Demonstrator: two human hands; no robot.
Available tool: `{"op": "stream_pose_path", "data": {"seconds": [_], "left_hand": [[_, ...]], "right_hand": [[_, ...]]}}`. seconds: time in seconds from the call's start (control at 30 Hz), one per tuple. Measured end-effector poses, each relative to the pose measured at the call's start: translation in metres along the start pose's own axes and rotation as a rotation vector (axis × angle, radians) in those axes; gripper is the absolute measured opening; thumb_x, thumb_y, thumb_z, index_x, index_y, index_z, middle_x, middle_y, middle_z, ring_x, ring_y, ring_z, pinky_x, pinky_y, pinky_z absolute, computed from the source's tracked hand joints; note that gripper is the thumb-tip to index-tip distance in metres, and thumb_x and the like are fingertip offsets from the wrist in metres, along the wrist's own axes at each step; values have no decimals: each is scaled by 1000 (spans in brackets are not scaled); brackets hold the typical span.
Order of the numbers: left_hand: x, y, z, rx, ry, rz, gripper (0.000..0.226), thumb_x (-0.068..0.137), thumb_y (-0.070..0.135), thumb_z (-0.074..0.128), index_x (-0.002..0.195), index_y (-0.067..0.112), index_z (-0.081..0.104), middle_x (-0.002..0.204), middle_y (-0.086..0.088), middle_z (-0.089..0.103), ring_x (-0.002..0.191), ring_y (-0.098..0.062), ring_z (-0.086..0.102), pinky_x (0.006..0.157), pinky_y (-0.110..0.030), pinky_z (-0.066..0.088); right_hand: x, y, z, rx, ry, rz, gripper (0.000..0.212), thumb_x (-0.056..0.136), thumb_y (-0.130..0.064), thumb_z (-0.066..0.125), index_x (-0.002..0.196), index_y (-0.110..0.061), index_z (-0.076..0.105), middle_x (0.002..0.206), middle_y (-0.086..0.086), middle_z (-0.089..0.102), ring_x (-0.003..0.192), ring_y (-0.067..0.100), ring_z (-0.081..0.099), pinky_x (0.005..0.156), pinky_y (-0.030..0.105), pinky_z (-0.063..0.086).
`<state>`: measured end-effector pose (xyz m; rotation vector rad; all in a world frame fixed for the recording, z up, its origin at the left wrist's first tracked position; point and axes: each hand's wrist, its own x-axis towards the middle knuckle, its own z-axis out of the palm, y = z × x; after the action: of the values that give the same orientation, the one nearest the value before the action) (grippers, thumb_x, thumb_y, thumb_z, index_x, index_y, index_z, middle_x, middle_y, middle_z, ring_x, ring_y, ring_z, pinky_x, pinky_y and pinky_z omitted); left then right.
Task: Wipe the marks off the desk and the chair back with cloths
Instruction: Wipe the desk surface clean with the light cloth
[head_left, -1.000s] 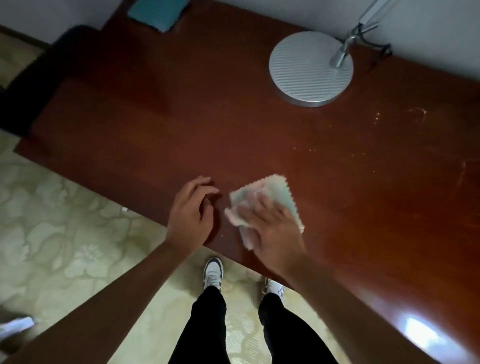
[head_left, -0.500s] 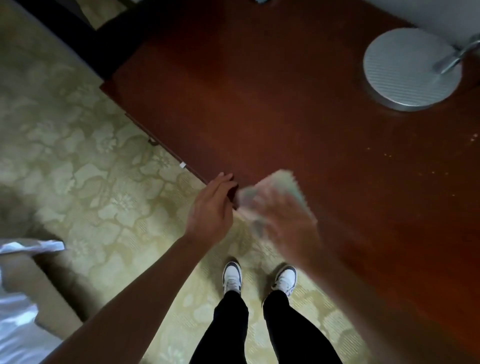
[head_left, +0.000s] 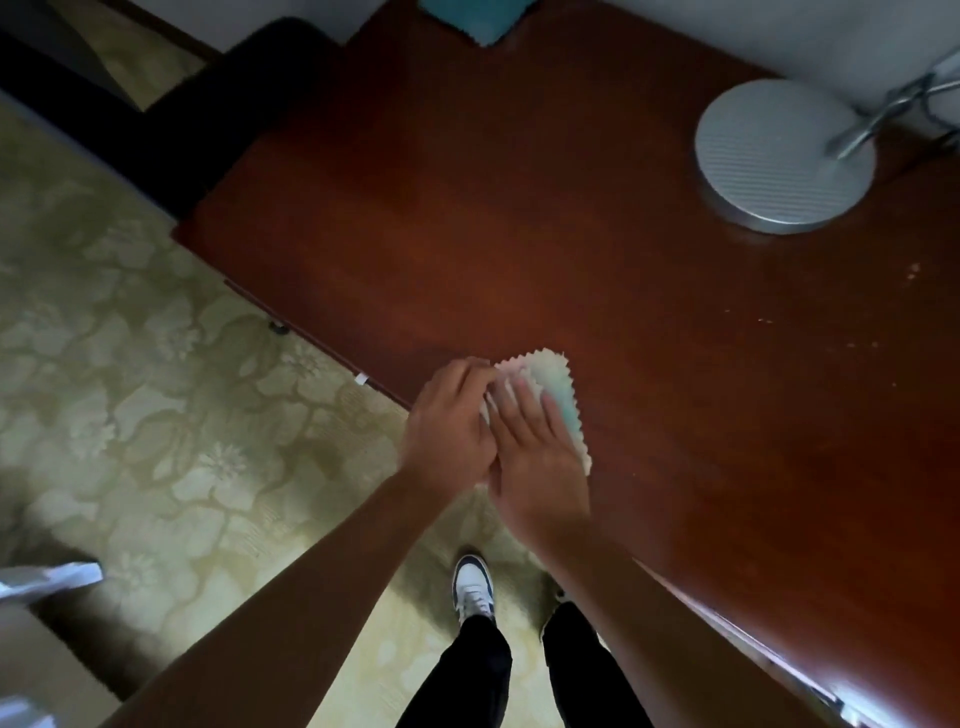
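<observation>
A pale, multicoloured cloth (head_left: 551, 375) with zigzag edges lies on the dark red wooden desk (head_left: 519, 234) near its front edge. My right hand (head_left: 535, 452) presses flat on the cloth with straight fingers. My left hand (head_left: 449, 426) sits right beside it at the desk edge, its fingertips touching the cloth's left border; whether they pinch it is unclear. Small pale specks (head_left: 763, 321) mark the desk to the right. A teal cloth (head_left: 475, 18) lies at the desk's far edge. A dark chair (head_left: 234, 93) stands at the desk's left end.
A round silver lamp base (head_left: 784, 156) with its metal arm stands at the back right of the desk. Patterned green carpet (head_left: 156, 389) covers the floor. My legs and white shoes (head_left: 472, 587) are below the desk edge. A pale object (head_left: 52, 577) lies at the far left.
My two hands have come together on the cloth; the left hand moved right until it touches the cloth's edge. The camera view shifted left, then partly back.
</observation>
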<state>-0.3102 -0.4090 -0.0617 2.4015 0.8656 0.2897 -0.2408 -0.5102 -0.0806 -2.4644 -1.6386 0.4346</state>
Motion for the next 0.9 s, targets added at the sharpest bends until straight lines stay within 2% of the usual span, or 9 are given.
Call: {"op": "stream_pose_path", "data": {"seconds": [0.07,0.17,0.23,0.33,0.5,0.67,0.73,0.83,0.9], "left_hand": [[15,7,2,20,8,55,48,70,1,41,110,4,68,119,-9,64,108,-29,61,95,-41,50],[41,23,14,37,9,110,41,74,-6,54,112,4,68,122,-10,62,113,-28,60,99,-41,47],[57,34,27,57,10,180,41,78,-5,57,116,5,66,125,-9,62,118,-27,58,101,-41,47],[77,50,45,63,20,216,41,80,1,50,119,7,64,125,-7,62,122,-25,56,102,-39,45],[99,115,99,73,-113,341,51,75,7,43,123,8,61,131,-7,60,132,-26,50,110,-45,39],[113,164,133,16,-118,222,51,87,6,52,138,10,53,140,-7,56,138,-24,45,114,-44,35],[121,170,135,-71,-27,140,49,86,4,50,134,8,57,132,-9,61,130,-26,52,109,-41,39],[135,169,132,-125,65,45,46,84,7,49,129,10,61,125,-6,63,118,-24,57,104,-40,44],[141,165,130,-93,46,31,45,85,10,47,128,13,60,123,-2,63,115,-20,57,103,-40,45]], "right_hand": [[11,13,-9,-4,-32,17,59,87,-35,36,135,-6,55,147,10,46,142,30,34,115,50,31],[38,51,-25,2,-64,122,60,97,-36,17,151,-13,29,161,3,19,151,23,6,123,41,4],[55,76,-32,10,-41,177,58,100,-35,17,155,-17,19,164,1,8,151,21,-3,122,39,-3],[60,104,-42,51,6,224,56,101,-33,23,155,-18,18,163,2,10,151,21,-2,123,40,-1],[-16,217,-62,-6,97,520,55,99,-28,40,153,-22,27,161,3,21,151,21,9,122,37,4],[-50,265,-79,14,115,726,56,99,-29,16,153,-19,25,161,8,22,150,27,9,122,42,7],[-34,241,-77,-14,53,659,67,90,-33,4,155,-23,20,162,6,18,150,29,8,122,46,4],[-7,201,-68,17,82,402,66,87,-41,31,148,-17,39,153,9,39,144,32,29,118,54,21],[-1,193,-66,77,72,319,68,86,-43,40,147,-14,40,153,7,39,145,29,27,118,53,22]]}}
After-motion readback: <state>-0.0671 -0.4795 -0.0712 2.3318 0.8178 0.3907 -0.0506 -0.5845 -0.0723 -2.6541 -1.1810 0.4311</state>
